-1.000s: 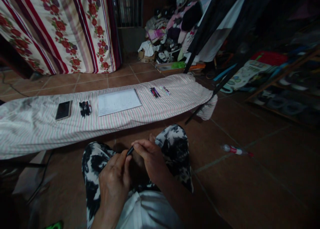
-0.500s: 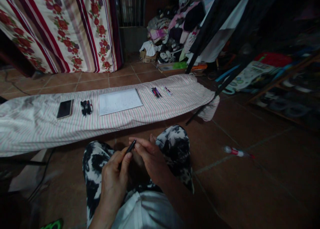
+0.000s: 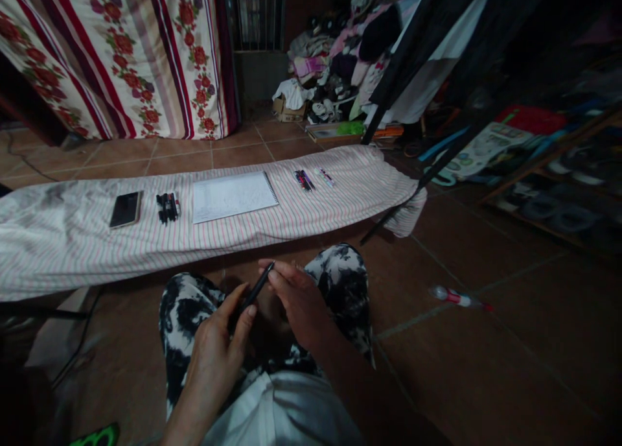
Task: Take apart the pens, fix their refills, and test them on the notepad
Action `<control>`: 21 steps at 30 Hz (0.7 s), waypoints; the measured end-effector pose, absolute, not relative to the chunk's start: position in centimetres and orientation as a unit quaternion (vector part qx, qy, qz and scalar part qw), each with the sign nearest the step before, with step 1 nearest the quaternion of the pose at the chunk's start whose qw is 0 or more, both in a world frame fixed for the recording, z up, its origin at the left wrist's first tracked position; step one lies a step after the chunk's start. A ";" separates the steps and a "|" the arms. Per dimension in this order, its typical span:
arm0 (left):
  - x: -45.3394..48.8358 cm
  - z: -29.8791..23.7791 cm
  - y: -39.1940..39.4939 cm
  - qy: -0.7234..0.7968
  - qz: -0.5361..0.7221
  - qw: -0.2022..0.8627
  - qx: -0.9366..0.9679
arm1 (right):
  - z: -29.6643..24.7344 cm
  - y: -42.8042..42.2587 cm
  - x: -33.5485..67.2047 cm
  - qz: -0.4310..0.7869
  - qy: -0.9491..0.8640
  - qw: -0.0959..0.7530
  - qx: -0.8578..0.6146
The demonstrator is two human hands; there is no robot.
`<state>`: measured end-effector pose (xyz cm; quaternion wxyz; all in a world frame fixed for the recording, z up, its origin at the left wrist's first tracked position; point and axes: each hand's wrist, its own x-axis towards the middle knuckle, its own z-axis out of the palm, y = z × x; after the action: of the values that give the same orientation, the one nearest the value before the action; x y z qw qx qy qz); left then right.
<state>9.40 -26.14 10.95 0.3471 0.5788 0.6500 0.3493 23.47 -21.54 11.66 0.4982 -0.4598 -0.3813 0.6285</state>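
Note:
A dark pen (image 3: 255, 288) slants above my lap between my two hands. Its upper end is pinched by the thumb and fingers of my right hand (image 3: 299, 297). The lower end lies between the thumb and forefinger of my left hand (image 3: 221, 332), which curls loosely around it and partly hides it. Beyond my knees, an open spiral notebook (image 3: 233, 196) rests on a striped cloth (image 3: 243, 233) over a low table. Left of the notebook are several dark pens (image 3: 168, 208) and a phone (image 3: 126, 210).
Several coloured pens (image 3: 304, 180) and small light-coloured items (image 3: 324, 176) lie right of the notebook. A plastic bottle (image 3: 457, 297) lies on the tiled floor to the right. Dark slanting poles (image 3: 413, 193) stand by the table's right end. Clothes (image 3: 340, 57) are heaped behind.
My right hand has moved slightly up and away with the pen's upper end, and more of the barrel shows. My left thumb and forefinger have spread a little.

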 end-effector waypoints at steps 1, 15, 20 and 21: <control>9.3 10.9 -26.2 0.649 0.347 0.355 0.576 | 11.6 -21.4 23.5 0.639 -0.367 0.505 -0.450; 9.5 12.9 -26.3 0.522 0.487 0.662 0.228 | 11.5 -19.6 24.4 0.699 -0.220 0.540 -0.415; 9.3 13.6 -26.5 0.483 0.519 0.684 0.170 | 10.6 -19.1 24.5 0.731 -0.146 0.546 -0.382; 9.3 13.6 -26.5 0.481 0.523 0.684 0.167 | 10.5 -19.0 24.4 0.734 -0.138 0.544 -0.382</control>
<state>9.31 -26.53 13.65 0.6839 0.1668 0.4809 0.5227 24.41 -19.02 10.55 0.5439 -0.3822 -0.1376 0.7343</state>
